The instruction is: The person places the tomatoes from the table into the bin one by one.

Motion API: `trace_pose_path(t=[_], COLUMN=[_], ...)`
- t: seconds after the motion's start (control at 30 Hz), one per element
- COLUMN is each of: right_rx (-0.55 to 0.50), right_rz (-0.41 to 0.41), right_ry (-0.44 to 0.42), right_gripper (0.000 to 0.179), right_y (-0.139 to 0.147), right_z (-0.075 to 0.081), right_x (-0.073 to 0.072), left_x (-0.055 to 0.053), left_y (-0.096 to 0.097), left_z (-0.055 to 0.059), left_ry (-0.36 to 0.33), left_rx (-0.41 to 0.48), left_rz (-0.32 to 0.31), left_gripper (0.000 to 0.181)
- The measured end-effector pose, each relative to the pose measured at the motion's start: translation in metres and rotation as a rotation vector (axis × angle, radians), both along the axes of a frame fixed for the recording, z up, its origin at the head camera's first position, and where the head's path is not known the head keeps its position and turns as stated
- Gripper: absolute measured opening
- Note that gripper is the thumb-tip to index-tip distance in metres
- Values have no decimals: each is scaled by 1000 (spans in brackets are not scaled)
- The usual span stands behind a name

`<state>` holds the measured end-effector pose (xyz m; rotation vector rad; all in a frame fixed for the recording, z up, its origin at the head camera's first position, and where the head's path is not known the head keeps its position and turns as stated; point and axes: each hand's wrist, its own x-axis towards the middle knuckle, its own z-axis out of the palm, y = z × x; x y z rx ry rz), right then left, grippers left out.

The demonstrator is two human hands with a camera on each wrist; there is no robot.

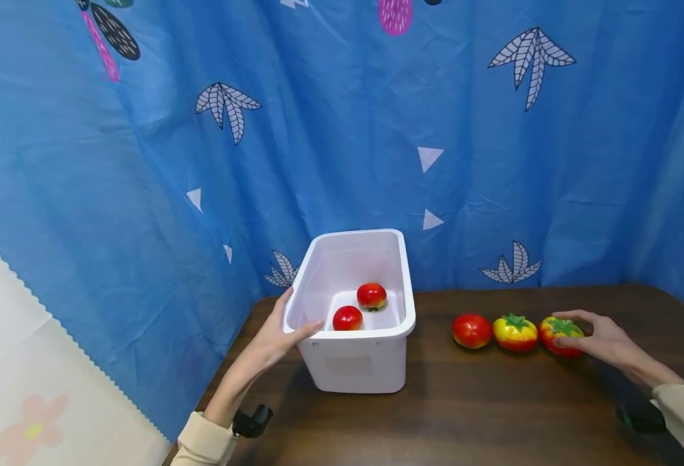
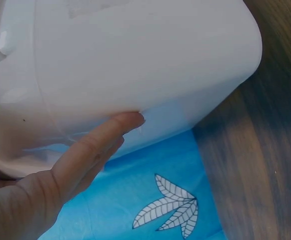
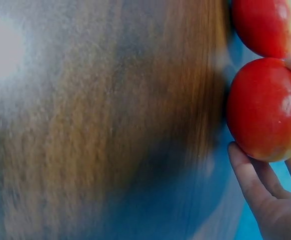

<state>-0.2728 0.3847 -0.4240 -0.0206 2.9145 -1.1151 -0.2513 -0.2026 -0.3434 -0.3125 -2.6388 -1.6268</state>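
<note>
My left hand (image 1: pixel 272 338) holds the near left corner of a white plastic bin (image 1: pixel 382 366), thumb over the rim and fingers along the outer wall. Two red tomatoes (image 1: pixel 347 318) lie inside the bin. On the right, my right hand (image 1: pixel 608 342) grips the rightmost tomato (image 3: pixel 265 112) of a row of three, thumb on one side and fingers on the other. That tomato is red and yellow with a green leafy top, and appears to be at table level. Beside it are a yellow-red tomato (image 1: pixel 515 334) and a mostly red tomato (image 1: pixel 472 331).
The bin and the row of tomatoes stand on a dark brown wooden table (image 1: pixel 435 421). Behind the table hangs a blue patterned curtain (image 1: pixel 342 142). A pale cloth with a flower print (image 1: pixel 33 427) is at the lower left.
</note>
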Motion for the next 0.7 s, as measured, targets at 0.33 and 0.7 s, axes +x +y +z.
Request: trace_pose_path(t=[0.33,0.7], right_rx=[-91,-136], right_rz=[-23,-7], right_ry=[9,125], right_gripper=[81,77], right_y=[2,-29], right_z=[9,80], right_x=[3,-7], left_x=[-2,-1], left_y=[1,0], left_z=[-2,-1], left_ry=[7,10], left_rx=[-23,-32], left_rz=[2,6], left_gripper=[105,104])
